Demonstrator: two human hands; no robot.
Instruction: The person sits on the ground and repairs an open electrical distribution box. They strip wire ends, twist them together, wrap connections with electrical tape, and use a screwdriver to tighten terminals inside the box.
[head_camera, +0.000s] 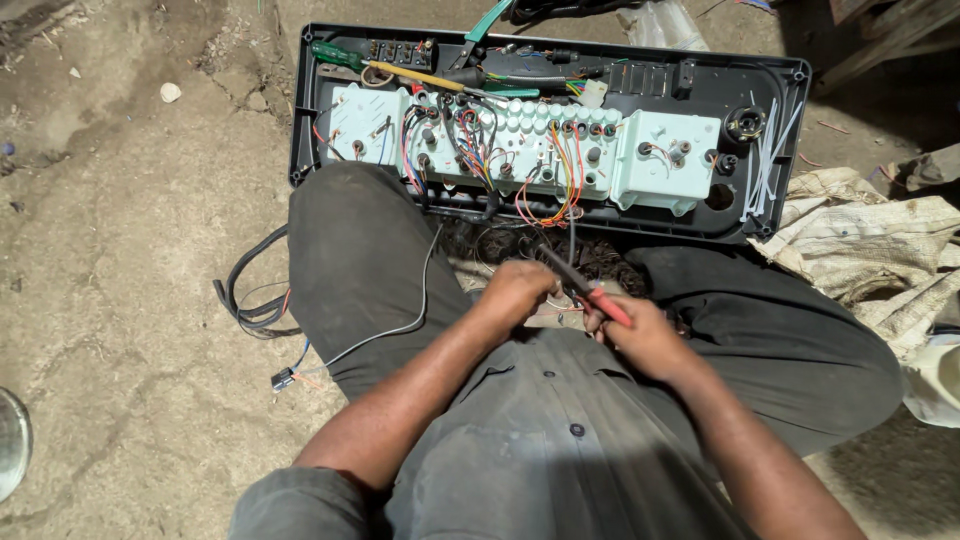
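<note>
Two hands meet over your lap. Your right hand (640, 335) has its fingers closed around a red-handled tool (590, 292); it looks hard and stiff, so hold it by the red grip. Your left hand (515, 295) has its fingers pressed together, pinching thin wires (560, 308) that look light and bendy. The tool's dark tip lies just beside the left fingers, near the black panel (770, 215) on the floor.

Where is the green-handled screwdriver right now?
In the head view, the green-handled screwdriver lies at the upper left corner of the black panel, above the pale green housing and away from both hands.
</note>
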